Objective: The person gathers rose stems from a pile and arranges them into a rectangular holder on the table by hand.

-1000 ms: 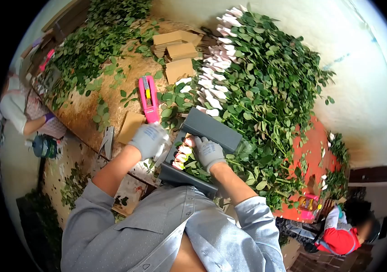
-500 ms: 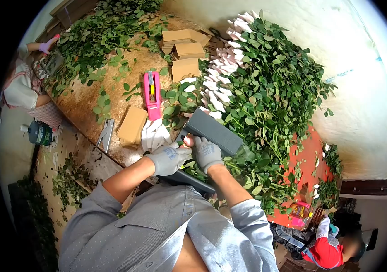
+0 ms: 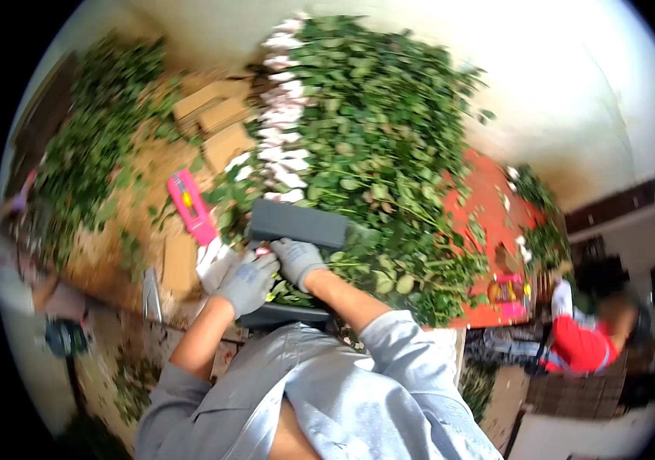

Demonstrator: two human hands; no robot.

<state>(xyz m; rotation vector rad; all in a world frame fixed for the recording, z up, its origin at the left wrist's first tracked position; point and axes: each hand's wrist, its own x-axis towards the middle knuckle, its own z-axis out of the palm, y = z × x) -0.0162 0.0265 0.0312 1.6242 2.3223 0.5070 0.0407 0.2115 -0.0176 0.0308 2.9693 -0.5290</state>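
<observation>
Both my hands wear grey gloves and meet inside a dark grey trough-like holder (image 3: 297,222) at the table's near edge. Between them a small pinkish-red rose head (image 3: 262,250) shows. From the left, my left hand (image 3: 247,285) curls its fingers against the rose. My right hand (image 3: 298,262) closes over the rose's other side, its wrist above green leaves lying in the holder. The fingertips are partly hidden. White paper strips (image 3: 211,261) lie beside my left hand. Farther left is a pink tape dispenser (image 3: 191,207).
White-wrapped rose bunches (image 3: 281,115) are stacked behind the holder, their leaves (image 3: 389,146) spreading right. Cardboard pieces (image 3: 216,115), a small cardboard stack (image 3: 180,262) and a stapler (image 3: 151,295) lie leftward. A person in red (image 3: 584,341) is at right; another person is blurred at far left.
The view has turned and shifted, so the table's contents appear farther left and are blurred. My hands stay together at the rose in the holder.
</observation>
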